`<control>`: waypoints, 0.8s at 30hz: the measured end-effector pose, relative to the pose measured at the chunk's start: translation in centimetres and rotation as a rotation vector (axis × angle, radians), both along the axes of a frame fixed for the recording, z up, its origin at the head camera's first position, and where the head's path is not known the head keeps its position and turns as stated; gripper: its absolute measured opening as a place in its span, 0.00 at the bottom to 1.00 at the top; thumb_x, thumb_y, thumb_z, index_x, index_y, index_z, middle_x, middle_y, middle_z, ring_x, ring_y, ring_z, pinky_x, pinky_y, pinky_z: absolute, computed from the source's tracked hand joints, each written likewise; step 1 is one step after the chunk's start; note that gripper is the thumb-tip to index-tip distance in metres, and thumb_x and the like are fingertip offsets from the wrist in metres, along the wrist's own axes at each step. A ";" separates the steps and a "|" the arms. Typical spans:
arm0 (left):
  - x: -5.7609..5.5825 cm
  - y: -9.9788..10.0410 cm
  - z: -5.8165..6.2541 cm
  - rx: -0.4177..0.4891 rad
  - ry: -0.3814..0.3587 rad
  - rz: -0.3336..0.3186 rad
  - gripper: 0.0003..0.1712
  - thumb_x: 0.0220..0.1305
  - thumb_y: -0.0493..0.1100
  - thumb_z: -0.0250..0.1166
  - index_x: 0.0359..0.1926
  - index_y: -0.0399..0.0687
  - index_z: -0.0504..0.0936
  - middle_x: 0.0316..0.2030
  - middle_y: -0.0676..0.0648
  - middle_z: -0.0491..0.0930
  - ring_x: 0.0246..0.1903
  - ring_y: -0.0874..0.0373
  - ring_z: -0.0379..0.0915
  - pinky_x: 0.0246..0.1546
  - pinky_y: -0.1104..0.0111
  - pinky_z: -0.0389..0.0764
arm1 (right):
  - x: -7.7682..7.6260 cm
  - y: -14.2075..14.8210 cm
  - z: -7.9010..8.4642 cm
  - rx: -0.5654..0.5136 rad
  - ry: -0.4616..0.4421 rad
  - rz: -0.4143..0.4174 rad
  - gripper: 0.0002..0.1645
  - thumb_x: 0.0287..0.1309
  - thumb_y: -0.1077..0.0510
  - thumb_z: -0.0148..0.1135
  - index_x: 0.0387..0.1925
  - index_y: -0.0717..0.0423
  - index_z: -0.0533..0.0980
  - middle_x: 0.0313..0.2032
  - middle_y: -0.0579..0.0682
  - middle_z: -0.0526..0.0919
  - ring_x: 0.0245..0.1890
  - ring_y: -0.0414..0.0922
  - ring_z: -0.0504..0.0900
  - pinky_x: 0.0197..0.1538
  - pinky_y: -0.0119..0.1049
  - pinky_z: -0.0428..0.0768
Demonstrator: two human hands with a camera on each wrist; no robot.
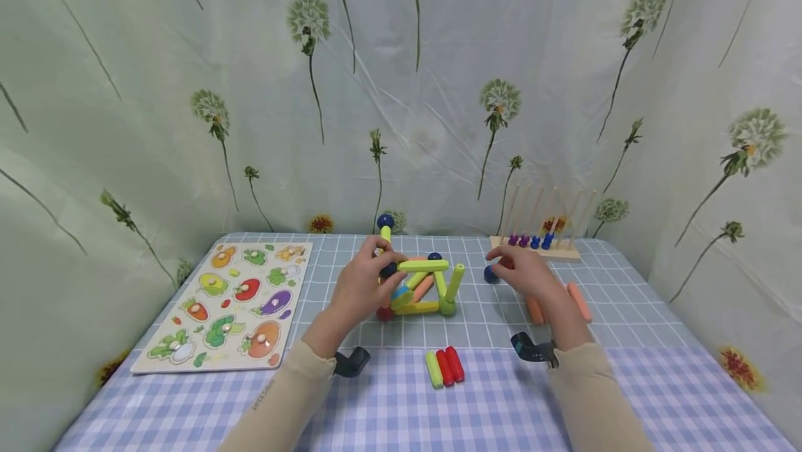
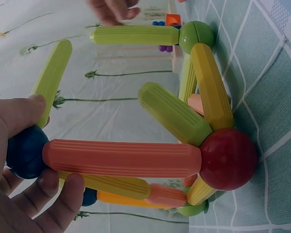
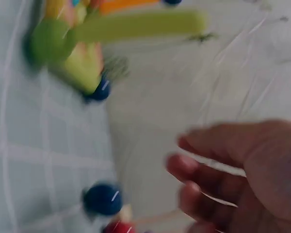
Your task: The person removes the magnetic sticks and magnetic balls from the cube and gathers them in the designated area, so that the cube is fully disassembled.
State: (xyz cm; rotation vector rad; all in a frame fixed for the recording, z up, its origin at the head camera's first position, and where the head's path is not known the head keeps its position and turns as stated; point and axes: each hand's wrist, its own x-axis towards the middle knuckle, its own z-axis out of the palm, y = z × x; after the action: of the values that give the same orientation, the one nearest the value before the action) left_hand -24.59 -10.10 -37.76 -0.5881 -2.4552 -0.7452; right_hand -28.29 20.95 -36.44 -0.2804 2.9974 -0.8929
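My left hand (image 1: 360, 281) grips a dark blue ball (image 2: 26, 154) at a top corner of a frame of rods and balls. Its thumb lies against a yellow-green rod (image 2: 53, 77) that juts from this ball. Below, a salmon rod (image 2: 121, 158) joins the ball to a red ball (image 2: 229, 158) on the table. An upright yellow-green rod (image 1: 455, 283) stands on a green ball (image 1: 447, 306) at the frame's right corner. My right hand (image 3: 252, 170) hangs above the table with loosely bent fingers and nothing in them. Near it lie a loose blue ball (image 3: 103, 199) and a red ball (image 3: 119, 227).
A vegetable puzzle board (image 1: 207, 361) lies at the left. One yellow-green rod (image 1: 434, 370) and two red rods (image 1: 454, 364) lie in front. Orange rods (image 1: 579, 301) lie beside my right forearm. Behind stands a wooden peg rack (image 1: 564, 254) with beads.
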 end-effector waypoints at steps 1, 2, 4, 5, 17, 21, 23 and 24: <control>0.0 0.0 0.0 -0.002 -0.002 0.000 0.13 0.61 0.48 0.72 0.47 0.53 0.87 0.48 0.51 0.69 0.40 0.58 0.73 0.37 0.68 0.82 | 0.4 -0.5 0.3 -0.015 0.003 0.060 0.17 0.68 0.55 0.60 0.56 0.52 0.78 0.42 0.54 0.83 0.40 0.49 0.78 0.42 0.40 0.79; 0.0 0.0 0.0 0.000 -0.003 0.000 0.13 0.61 0.47 0.72 0.47 0.53 0.87 0.48 0.51 0.70 0.40 0.58 0.73 0.37 0.69 0.81 | 0.7 -1.0 0.6 -0.027 0.002 0.115 0.18 0.67 0.55 0.61 0.57 0.52 0.77 0.41 0.53 0.82 0.37 0.47 0.77 0.39 0.38 0.79; 0.0 0.0 0.1 0.005 -0.003 -0.003 0.13 0.61 0.47 0.72 0.47 0.52 0.87 0.48 0.51 0.70 0.39 0.58 0.73 0.36 0.69 0.81 | 1.2 -2.2 1.0 -0.049 0.002 0.200 0.21 0.66 0.53 0.63 0.58 0.51 0.76 0.38 0.51 0.82 0.34 0.46 0.76 0.37 0.36 0.78; 0.0 0.0 0.1 0.009 -0.001 -0.006 0.13 0.61 0.47 0.72 0.47 0.52 0.87 0.48 0.51 0.70 0.39 0.58 0.73 0.36 0.68 0.81 | 1.4 -2.8 1.2 -0.052 0.001 0.226 0.22 0.65 0.52 0.64 0.59 0.50 0.76 0.37 0.50 0.81 0.33 0.46 0.76 0.36 0.35 0.78; -0.1 0.1 -0.1 0.008 -0.002 -0.014 0.13 0.62 0.46 0.72 0.47 0.51 0.87 0.48 0.50 0.70 0.40 0.57 0.73 0.38 0.67 0.81 | 0.5 -3.8 -1.4 0.142 0.001 0.042 0.11 0.66 0.48 0.63 0.43 0.49 0.80 0.33 0.47 0.82 0.31 0.44 0.75 0.35 0.35 0.77; -0.1 0.1 0.0 0.011 0.009 -0.021 0.13 0.61 0.46 0.73 0.47 0.51 0.87 0.48 0.50 0.70 0.41 0.56 0.74 0.39 0.66 0.82 | -0.3 -2.7 -2.9 0.147 -0.091 -0.013 0.17 0.67 0.46 0.62 0.48 0.53 0.81 0.37 0.50 0.83 0.33 0.46 0.75 0.36 0.35 0.76; -0.1 0.1 0.0 0.010 0.011 -0.021 0.13 0.60 0.45 0.73 0.47 0.51 0.87 0.48 0.50 0.70 0.41 0.57 0.74 0.39 0.66 0.82 | -0.6 -2.2 -3.5 0.149 -0.123 -0.020 0.18 0.67 0.46 0.62 0.49 0.54 0.81 0.39 0.51 0.83 0.34 0.45 0.75 0.37 0.34 0.76; 0.0 0.0 -0.1 0.009 0.011 -0.019 0.13 0.60 0.45 0.73 0.46 0.52 0.87 0.48 0.50 0.70 0.41 0.57 0.74 0.39 0.67 0.82 | -0.7 -2.0 -3.7 0.146 -0.132 -0.022 0.19 0.66 0.46 0.62 0.49 0.55 0.81 0.39 0.51 0.83 0.34 0.45 0.75 0.37 0.34 0.76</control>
State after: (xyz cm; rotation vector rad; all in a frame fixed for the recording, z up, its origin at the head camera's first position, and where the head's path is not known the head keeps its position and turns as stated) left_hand -24.63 -10.05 -37.82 -0.6117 -2.4381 -0.7588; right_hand -28.99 18.92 -40.17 -0.1796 2.9285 -0.6605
